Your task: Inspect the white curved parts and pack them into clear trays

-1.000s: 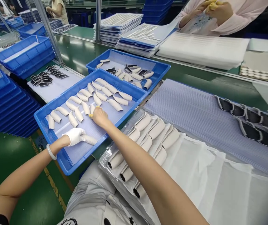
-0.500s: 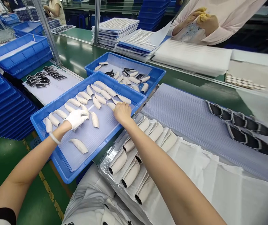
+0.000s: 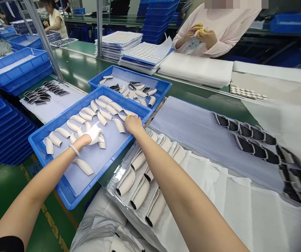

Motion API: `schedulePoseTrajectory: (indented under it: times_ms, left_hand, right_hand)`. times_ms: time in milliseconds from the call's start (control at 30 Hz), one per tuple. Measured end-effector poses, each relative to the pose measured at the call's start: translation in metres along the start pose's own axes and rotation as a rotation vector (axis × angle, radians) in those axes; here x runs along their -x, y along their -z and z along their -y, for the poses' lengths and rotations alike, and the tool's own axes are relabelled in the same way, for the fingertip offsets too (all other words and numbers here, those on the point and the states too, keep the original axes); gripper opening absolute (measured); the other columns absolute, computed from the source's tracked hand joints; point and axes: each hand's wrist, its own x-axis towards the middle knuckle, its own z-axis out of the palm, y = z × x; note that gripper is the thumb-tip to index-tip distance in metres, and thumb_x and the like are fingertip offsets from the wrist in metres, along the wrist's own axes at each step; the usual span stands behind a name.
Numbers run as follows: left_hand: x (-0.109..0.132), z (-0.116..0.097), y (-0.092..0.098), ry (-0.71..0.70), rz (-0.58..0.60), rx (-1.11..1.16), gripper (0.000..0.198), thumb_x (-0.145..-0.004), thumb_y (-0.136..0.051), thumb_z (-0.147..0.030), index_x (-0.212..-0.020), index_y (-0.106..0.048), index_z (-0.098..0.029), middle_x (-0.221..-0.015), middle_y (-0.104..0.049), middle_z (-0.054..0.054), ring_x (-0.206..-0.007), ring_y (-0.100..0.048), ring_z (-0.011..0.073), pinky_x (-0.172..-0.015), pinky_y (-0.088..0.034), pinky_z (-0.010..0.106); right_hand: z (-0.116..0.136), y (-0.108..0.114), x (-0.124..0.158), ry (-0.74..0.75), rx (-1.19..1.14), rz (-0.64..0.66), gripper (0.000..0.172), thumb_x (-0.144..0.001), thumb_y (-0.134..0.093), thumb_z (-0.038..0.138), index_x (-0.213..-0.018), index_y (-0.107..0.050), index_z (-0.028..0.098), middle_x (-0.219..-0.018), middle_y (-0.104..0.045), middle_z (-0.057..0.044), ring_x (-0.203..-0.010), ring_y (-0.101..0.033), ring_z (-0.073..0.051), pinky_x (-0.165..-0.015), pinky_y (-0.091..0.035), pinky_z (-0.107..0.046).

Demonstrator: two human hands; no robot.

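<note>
My left hand (image 3: pixel 94 135), in a white glove, is over a blue tray (image 3: pixel 68 200) lined with a pale ribbed sheet. Its curled fingers are at the upper end of a cream ribbed curved piece (image 3: pixel 102 144), closed on it as far as I can see. Further up, at the tray's right side, my bare right hand (image 3: pixel 134 124) has its fingertips, with yellow covers, pinched on another cream curved piece (image 3: pixel 124 116); the grip is partly hidden. Several similar pieces lie in rows, and a single one (image 3: pixel 83 167) rests nearer me.
A second blue tray (image 3: pixel 163 85) with cream and black pieces stands behind. To the right, a clear plastic tray (image 3: pixel 113 180) holds cream pieces in white paper. Black-lined pieces (image 3: pixel 245 143) rest on a ribbed sheet (image 3: pixel 187 122). Across the bench, a co-worker's hands (image 3: pixel 201 35) hold something.
My left hand has shifted right onto a different cream piece. My right hand has moved slightly away and right, uncovering a piece that it partly hid. The camera view has also turned a little.
</note>
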Motion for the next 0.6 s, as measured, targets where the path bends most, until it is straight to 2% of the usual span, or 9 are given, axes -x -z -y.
schedulePoseTrajectory:
  times_ms: [133, 267, 367, 433, 500, 600]
  left_hand:
    - [0.008, 0.003, 0.013, 0.037, 0.066, 0.071, 0.031, -0.089, -0.056, -0.035, -0.112, -0.058, -0.014, -0.109, -0.061, 0.008, -0.092, -0.061, 0.0189, -0.078, -0.054, 0.038]
    - [0.032, -0.002, 0.032, 0.057, 0.074, 0.167, 0.018, -0.081, -0.061, -0.031, -0.079, -0.063, -0.013, -0.079, -0.061, 0.003, -0.068, -0.058, 0.0143, -0.063, -0.051, 0.030]
    - [0.060, -0.017, 0.047, 0.047, 0.044, 0.273, 0.014, -0.080, -0.056, -0.028, -0.075, -0.061, -0.016, -0.075, -0.057, 0.001, -0.060, -0.053, 0.0118, -0.056, -0.047, 0.027]
    - [0.078, -0.030, 0.054, 0.012, -0.005, 0.391, 0.012, -0.079, -0.056, -0.028, -0.076, -0.061, -0.017, -0.076, -0.057, 0.000, -0.059, -0.051, 0.0106, -0.054, -0.046, 0.025]
    - [0.092, -0.043, 0.056, -0.032, -0.050, 0.496, 0.009, -0.078, -0.058, -0.026, -0.077, -0.062, -0.018, -0.079, -0.057, 0.000, -0.061, -0.050, 0.0099, -0.055, -0.045, 0.024]
    - [0.106, -0.058, 0.052, -0.073, -0.064, 0.568, 0.004, -0.077, -0.060, -0.021, -0.079, -0.063, -0.018, -0.081, -0.059, 0.001, -0.063, -0.051, 0.0100, -0.056, -0.045, 0.023]
  right_hand:
    - [-0.002, 0.004, -0.004, -0.020, -0.146, -0.001, 0.034, -0.091, -0.058, 0.032, -0.119, -0.056, 0.014, -0.124, -0.056, -0.011, -0.110, -0.057, -0.024, -0.092, -0.048, -0.047]
    - [0.001, 0.014, 0.017, -0.054, -0.374, -0.052, 0.037, -0.089, -0.059, 0.025, -0.122, -0.054, 0.010, -0.134, -0.048, -0.016, -0.122, -0.047, -0.029, -0.101, -0.039, -0.051]
    - [0.004, 0.027, 0.059, -0.005, -0.622, 0.011, 0.032, -0.085, -0.056, 0.016, -0.114, -0.058, 0.002, -0.120, -0.059, -0.021, -0.112, -0.056, -0.029, -0.095, -0.044, -0.044]
    - [0.006, 0.036, 0.097, 0.066, -0.807, 0.111, 0.026, -0.086, -0.052, 0.017, -0.106, -0.063, 0.006, -0.100, -0.068, -0.014, -0.092, -0.065, -0.023, -0.083, -0.051, -0.036]
    - [0.006, 0.043, 0.139, 0.121, -0.972, 0.192, 0.025, -0.086, -0.049, 0.019, -0.105, -0.063, 0.010, -0.094, -0.070, -0.010, -0.081, -0.067, -0.018, -0.074, -0.053, -0.030]
    - [0.005, 0.050, 0.194, 0.160, -1.463, 0.384, 0.027, -0.084, -0.058, 0.027, -0.106, -0.063, 0.013, -0.091, -0.070, -0.007, -0.079, -0.066, -0.016, -0.075, -0.053, -0.029]
